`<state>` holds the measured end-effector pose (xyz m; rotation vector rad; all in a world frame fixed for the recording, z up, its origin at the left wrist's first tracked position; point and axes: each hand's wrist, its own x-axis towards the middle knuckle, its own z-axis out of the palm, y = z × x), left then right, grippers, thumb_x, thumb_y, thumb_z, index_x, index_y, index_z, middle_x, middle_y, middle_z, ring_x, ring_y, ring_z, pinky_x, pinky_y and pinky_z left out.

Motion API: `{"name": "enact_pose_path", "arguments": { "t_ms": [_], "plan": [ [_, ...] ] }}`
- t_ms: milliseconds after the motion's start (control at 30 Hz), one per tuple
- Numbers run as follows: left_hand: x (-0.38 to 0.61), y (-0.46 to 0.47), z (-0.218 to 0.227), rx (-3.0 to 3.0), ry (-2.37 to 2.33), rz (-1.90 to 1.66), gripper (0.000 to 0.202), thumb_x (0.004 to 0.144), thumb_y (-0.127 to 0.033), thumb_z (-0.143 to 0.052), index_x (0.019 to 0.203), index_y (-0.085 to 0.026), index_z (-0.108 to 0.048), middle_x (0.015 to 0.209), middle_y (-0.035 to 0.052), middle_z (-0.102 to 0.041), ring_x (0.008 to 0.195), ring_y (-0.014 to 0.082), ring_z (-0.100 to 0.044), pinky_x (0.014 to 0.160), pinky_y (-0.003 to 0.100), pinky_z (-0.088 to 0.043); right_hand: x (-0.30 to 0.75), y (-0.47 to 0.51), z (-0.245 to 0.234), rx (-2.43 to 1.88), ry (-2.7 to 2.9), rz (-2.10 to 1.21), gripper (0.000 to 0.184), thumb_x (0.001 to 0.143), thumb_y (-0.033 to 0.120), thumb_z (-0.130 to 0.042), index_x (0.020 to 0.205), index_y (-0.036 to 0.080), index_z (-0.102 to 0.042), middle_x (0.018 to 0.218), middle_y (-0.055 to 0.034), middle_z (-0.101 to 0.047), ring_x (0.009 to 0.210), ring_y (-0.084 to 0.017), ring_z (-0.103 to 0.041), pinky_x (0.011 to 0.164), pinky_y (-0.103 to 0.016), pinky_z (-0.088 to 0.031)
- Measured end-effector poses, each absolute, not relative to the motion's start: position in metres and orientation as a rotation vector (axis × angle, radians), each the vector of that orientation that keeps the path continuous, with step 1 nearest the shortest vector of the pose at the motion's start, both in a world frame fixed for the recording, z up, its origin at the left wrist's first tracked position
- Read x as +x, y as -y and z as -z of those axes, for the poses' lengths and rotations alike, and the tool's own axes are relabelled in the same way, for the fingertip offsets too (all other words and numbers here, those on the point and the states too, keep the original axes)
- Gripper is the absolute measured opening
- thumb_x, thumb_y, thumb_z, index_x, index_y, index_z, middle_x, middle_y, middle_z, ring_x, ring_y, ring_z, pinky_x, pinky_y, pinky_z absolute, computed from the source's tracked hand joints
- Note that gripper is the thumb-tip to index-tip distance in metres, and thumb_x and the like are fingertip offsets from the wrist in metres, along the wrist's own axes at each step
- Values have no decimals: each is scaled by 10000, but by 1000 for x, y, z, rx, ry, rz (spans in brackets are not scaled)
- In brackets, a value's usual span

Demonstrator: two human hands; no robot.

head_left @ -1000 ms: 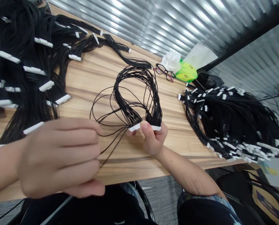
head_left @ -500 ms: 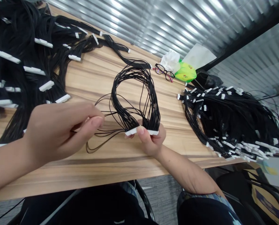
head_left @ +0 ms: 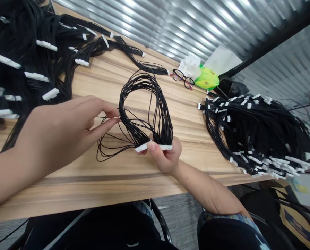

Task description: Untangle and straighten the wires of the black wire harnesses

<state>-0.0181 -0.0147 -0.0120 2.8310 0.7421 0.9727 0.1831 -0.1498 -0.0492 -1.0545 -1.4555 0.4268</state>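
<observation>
Black wire harness (head_left: 121, 107): slim, glossy round leads in a tall, slack loop, held over the middle of the table; clock directions below count from it, with 12 o'clock pointing away from the person. A few loose strands curl out toward 8 o'clock.

White multi-pin connector (head_left: 165, 147): narrow plastic bar at the harness's lower end, at 6 o'clock.

Left hand (head_left: 63, 132): closed in a pinch, with thumb and forefinger on loose harness strands at 9 o'clock.

Right hand (head_left: 168, 156): gripping the connector, thumb pressed against its front.

Table: pale wood-grain tabletop (head_left: 92, 180) streaked with dark bands.

Wire heaps: tangled black wires ending in white connectors, at 10 o'clock (head_left: 17, 45) and 3 o'clock (head_left: 253, 132).

Table's far edge: black-framed glasses (head_left: 182, 78), crumpled white tissue (head_left: 189, 66) and a glossy green packet (head_left: 206, 79), all near 1 o'clock.

Room: ribbed silver metal wall (head_left: 170, 31) at 12 o'clock; grey carpet (head_left: 181, 215) below the table edge.
</observation>
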Motion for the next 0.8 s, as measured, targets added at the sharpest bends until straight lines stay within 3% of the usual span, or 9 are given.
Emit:
{"name": "enact_pose_path", "arguments": {
  "t_ms": [133, 200, 300, 467, 600, 800],
  "plan": [
    [-18, 12, 11, 2742, -935, -945, 526, 1037, -682, -421, 956, -230, -678, 520, -98, -493, 421, 46, -409, 446, 182, -198, 181, 149, 52, -1046, 1392, -505, 319, 1012, 292, -622, 741, 179, -747, 662, -30, -780, 587, -122, -735, 524, -193, -584],
    [-18, 10, 10, 2667, -933, -938, 541, 1022, -699, -434, 938, -235, -698, 540, -98, -560, 432, 43, -453, 462, 174, -245, 180, 149, 52, -1036, 1386, -555, 331, 1014, 321, -617, 743, 180, -743, 660, -32, -778, 570, -124, -729, 506, -195, -587],
    [-15, 9, 11, 2471, -816, -910, 393, 1004, -587, -562, 906, -266, -768, 695, -81, -712, 525, 43, -539, 511, 174, -336, 177, 151, 51, -977, 1379, -637, 330, 1022, 323, -602, 758, 181, -739, 652, -26, -765, 554, -115, -714, 505, -187, -587],
    [-2, 10, 24, 2028, -651, -910, 197, 914, -357, -677, 815, -242, -802, 746, -34, -760, 570, 62, -578, 507, 156, -417, 175, 152, 48, -861, 1398, -743, 362, 1032, 307, -583, 717, 182, -707, 598, -4, -709, 509, -91, -648, 470, -173, -537],
    [7, 14, 33, 1928, -536, -889, 161, 888, -274, -656, 848, -248, -810, 759, -21, -772, 683, 83, -693, 615, 143, -563, 175, 152, 48, -829, 1405, -835, 347, 1021, 294, -608, 711, 171, -706, 593, -11, -711, 514, -92, -654, 476, -173, -536],
    [10, 16, 34, 1824, -413, -882, 149, 896, -322, -702, 773, -259, -759, 738, -63, -752, 635, 29, -663, 622, 73, -553, 174, 152, 48, -846, 1423, -846, 327, 1014, 292, -626, 727, 159, -711, 610, -18, -723, 543, -86, -663, 506, -169, -537]
  ]
}}
